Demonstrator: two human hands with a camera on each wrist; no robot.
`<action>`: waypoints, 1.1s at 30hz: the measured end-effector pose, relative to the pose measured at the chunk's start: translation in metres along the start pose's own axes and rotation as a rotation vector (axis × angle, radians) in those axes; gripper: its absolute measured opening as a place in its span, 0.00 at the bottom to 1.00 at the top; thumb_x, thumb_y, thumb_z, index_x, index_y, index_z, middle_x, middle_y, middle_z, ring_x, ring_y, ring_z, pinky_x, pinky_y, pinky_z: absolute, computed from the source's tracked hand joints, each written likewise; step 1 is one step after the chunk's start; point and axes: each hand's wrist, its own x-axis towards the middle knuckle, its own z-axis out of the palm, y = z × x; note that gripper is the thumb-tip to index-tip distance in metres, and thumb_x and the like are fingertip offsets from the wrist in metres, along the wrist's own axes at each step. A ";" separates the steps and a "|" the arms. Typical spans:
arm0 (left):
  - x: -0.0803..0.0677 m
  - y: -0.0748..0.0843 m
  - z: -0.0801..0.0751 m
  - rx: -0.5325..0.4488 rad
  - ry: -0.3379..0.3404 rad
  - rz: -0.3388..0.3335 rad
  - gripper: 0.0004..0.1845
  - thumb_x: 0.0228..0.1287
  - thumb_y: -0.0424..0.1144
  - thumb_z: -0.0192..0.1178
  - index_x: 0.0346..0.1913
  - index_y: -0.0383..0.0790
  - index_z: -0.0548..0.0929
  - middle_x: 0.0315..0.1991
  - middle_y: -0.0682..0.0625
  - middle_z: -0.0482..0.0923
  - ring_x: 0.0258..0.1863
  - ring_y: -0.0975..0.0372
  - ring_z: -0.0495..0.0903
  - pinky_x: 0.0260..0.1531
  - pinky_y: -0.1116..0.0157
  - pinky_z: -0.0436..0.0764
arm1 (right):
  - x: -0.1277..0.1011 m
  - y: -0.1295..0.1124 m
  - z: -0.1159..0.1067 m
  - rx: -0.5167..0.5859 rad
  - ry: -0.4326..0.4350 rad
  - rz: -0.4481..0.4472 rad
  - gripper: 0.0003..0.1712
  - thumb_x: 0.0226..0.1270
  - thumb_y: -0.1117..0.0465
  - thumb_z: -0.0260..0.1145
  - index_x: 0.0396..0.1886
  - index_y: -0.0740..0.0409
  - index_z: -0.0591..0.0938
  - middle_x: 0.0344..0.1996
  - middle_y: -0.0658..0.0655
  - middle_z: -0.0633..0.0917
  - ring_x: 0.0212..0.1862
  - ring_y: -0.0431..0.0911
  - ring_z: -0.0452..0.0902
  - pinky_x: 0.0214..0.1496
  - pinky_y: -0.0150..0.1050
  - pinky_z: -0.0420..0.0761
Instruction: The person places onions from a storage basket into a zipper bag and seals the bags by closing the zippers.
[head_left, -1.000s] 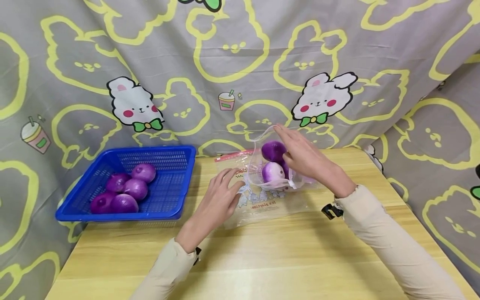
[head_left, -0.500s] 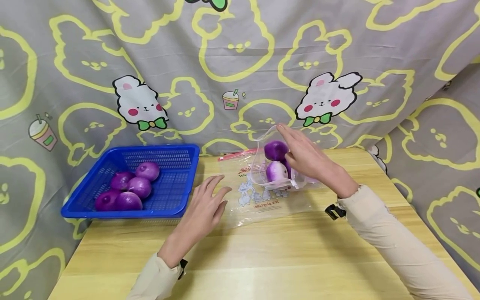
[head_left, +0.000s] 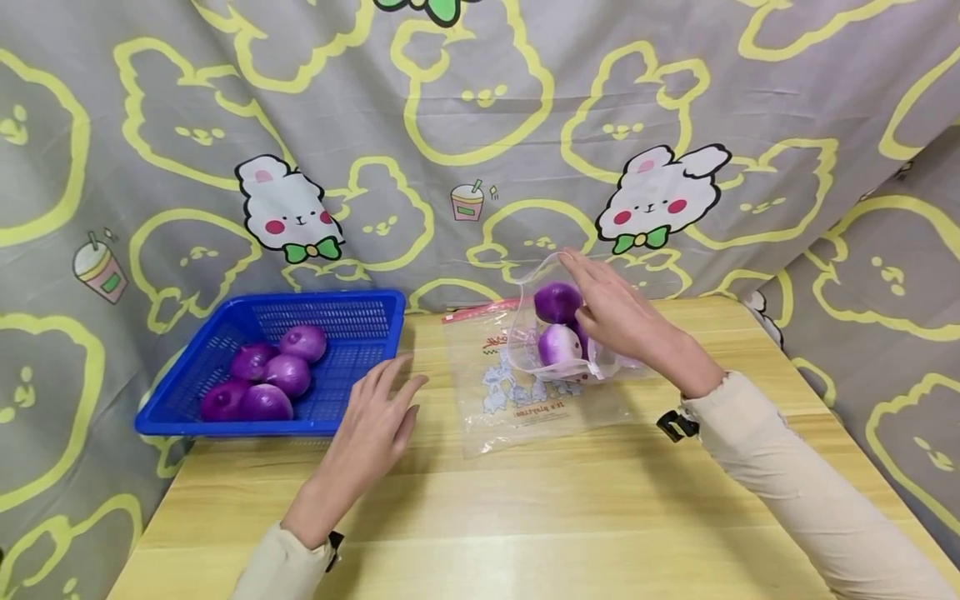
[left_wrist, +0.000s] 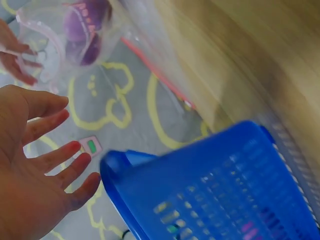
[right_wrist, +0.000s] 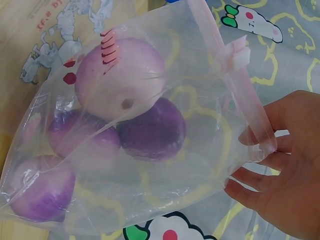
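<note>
On my left I see the blue basket [head_left: 352,333] with four purple onions [head_left: 270,375] in its near-left corner. My left hand [head_left: 371,425] hovers beside it, fingers spread, holding nothing. Further right, my right hand [head_left: 618,312] pinches the rim of the clear zip bag [head_left: 525,379] on the wooden table [head_left: 525,517]; inside are roughly four onions [right_wrist: 120,85], blurred by plastic.

Glossy clear plastic bag [head_left: 540,375], smooth wooden table [head_left: 525,517].
</note>
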 end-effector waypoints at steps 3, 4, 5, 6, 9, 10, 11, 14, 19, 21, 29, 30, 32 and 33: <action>-0.006 -0.008 -0.003 -0.005 0.001 -0.022 0.19 0.62 0.32 0.66 0.56 0.38 0.80 0.65 0.36 0.70 0.64 0.40 0.67 0.54 0.40 0.71 | -0.001 0.000 0.001 -0.002 0.002 0.001 0.49 0.61 0.74 0.61 0.79 0.63 0.50 0.78 0.64 0.52 0.77 0.61 0.50 0.76 0.56 0.53; -0.008 -0.011 -0.004 -0.007 0.001 -0.034 0.19 0.63 0.33 0.65 0.56 0.38 0.80 0.65 0.36 0.70 0.64 0.40 0.67 0.54 0.40 0.71 | -0.001 0.000 0.001 -0.003 0.003 -0.001 0.48 0.61 0.74 0.61 0.79 0.63 0.51 0.78 0.64 0.53 0.76 0.61 0.50 0.76 0.57 0.53; -0.009 -0.013 -0.006 -0.013 0.001 -0.046 0.18 0.64 0.35 0.65 0.56 0.38 0.80 0.65 0.36 0.70 0.64 0.40 0.67 0.53 0.40 0.71 | -0.001 0.000 0.002 -0.005 0.003 -0.003 0.48 0.61 0.74 0.61 0.79 0.63 0.51 0.78 0.64 0.53 0.76 0.61 0.50 0.76 0.56 0.53; -0.011 -0.016 -0.007 -0.017 0.001 -0.059 0.17 0.65 0.36 0.64 0.56 0.39 0.80 0.64 0.36 0.70 0.64 0.41 0.67 0.53 0.41 0.71 | -0.002 0.000 0.002 -0.005 0.004 -0.004 0.48 0.60 0.74 0.61 0.79 0.63 0.51 0.78 0.64 0.53 0.76 0.61 0.50 0.76 0.56 0.53; -0.016 -0.025 -0.010 -0.029 -0.004 -0.102 0.16 0.67 0.39 0.64 0.56 0.40 0.80 0.64 0.37 0.71 0.63 0.41 0.68 0.53 0.41 0.71 | -0.002 0.000 0.003 -0.007 0.005 -0.010 0.48 0.60 0.74 0.60 0.79 0.64 0.51 0.78 0.64 0.52 0.76 0.61 0.50 0.76 0.56 0.53; -0.018 -0.027 -0.011 -0.030 -0.005 -0.115 0.16 0.67 0.39 0.64 0.56 0.40 0.81 0.64 0.37 0.71 0.63 0.41 0.68 0.53 0.40 0.71 | -0.002 0.000 0.003 -0.007 0.004 -0.010 0.48 0.60 0.74 0.60 0.79 0.64 0.51 0.78 0.64 0.52 0.76 0.61 0.50 0.76 0.56 0.53; -0.020 -0.030 -0.012 -0.031 -0.006 -0.127 0.16 0.67 0.40 0.64 0.55 0.39 0.81 0.64 0.37 0.71 0.62 0.41 0.68 0.53 0.40 0.71 | -0.002 0.000 0.003 -0.007 0.004 -0.010 0.48 0.60 0.74 0.60 0.79 0.64 0.50 0.78 0.64 0.52 0.76 0.62 0.50 0.76 0.56 0.53; -0.026 -0.037 -0.016 -0.028 -0.014 -0.166 0.16 0.69 0.42 0.63 0.55 0.39 0.81 0.63 0.37 0.72 0.62 0.41 0.69 0.52 0.40 0.71 | -0.003 0.000 0.003 -0.009 -0.002 -0.010 0.48 0.60 0.74 0.60 0.79 0.64 0.50 0.78 0.64 0.52 0.76 0.62 0.50 0.76 0.57 0.53; -0.033 -0.050 -0.025 -0.036 -0.043 -0.246 0.19 0.74 0.47 0.56 0.57 0.37 0.80 0.62 0.36 0.72 0.63 0.41 0.67 0.55 0.39 0.69 | -0.003 0.001 0.002 -0.014 -0.007 -0.002 0.48 0.61 0.74 0.61 0.79 0.63 0.50 0.78 0.64 0.52 0.76 0.62 0.50 0.76 0.57 0.53; -0.036 -0.056 -0.028 -0.043 -0.048 -0.283 0.20 0.75 0.48 0.54 0.58 0.37 0.79 0.63 0.36 0.71 0.63 0.40 0.67 0.56 0.37 0.67 | -0.003 0.002 0.003 -0.014 -0.012 0.000 0.48 0.61 0.74 0.61 0.79 0.63 0.50 0.78 0.64 0.52 0.77 0.62 0.49 0.76 0.57 0.52; -0.041 -0.076 -0.039 -0.040 -0.053 -0.342 0.21 0.77 0.48 0.51 0.57 0.33 0.78 0.61 0.33 0.71 0.62 0.39 0.68 0.59 0.37 0.64 | -0.002 0.004 0.003 -0.015 -0.014 -0.005 0.49 0.61 0.73 0.60 0.80 0.62 0.48 0.78 0.64 0.51 0.77 0.62 0.48 0.77 0.57 0.50; -0.042 -0.079 -0.040 -0.036 -0.056 -0.345 0.21 0.77 0.48 0.51 0.57 0.33 0.78 0.60 0.33 0.72 0.61 0.39 0.69 0.59 0.37 0.65 | -0.002 0.004 0.004 -0.016 -0.014 -0.006 0.49 0.61 0.73 0.60 0.80 0.62 0.48 0.78 0.64 0.51 0.77 0.62 0.49 0.77 0.57 0.50; -0.044 -0.084 -0.040 -0.027 -0.059 -0.350 0.21 0.76 0.48 0.52 0.55 0.32 0.79 0.58 0.34 0.73 0.59 0.39 0.70 0.57 0.37 0.66 | -0.001 0.003 0.005 -0.016 -0.014 -0.009 0.49 0.61 0.73 0.60 0.80 0.62 0.49 0.78 0.64 0.51 0.77 0.61 0.49 0.77 0.56 0.50; -0.045 -0.087 -0.040 -0.022 -0.058 -0.354 0.21 0.76 0.48 0.53 0.55 0.32 0.79 0.56 0.34 0.74 0.58 0.39 0.70 0.56 0.37 0.67 | -0.001 0.003 0.005 -0.017 -0.016 -0.013 0.48 0.61 0.73 0.60 0.79 0.63 0.49 0.78 0.64 0.52 0.77 0.61 0.49 0.77 0.56 0.50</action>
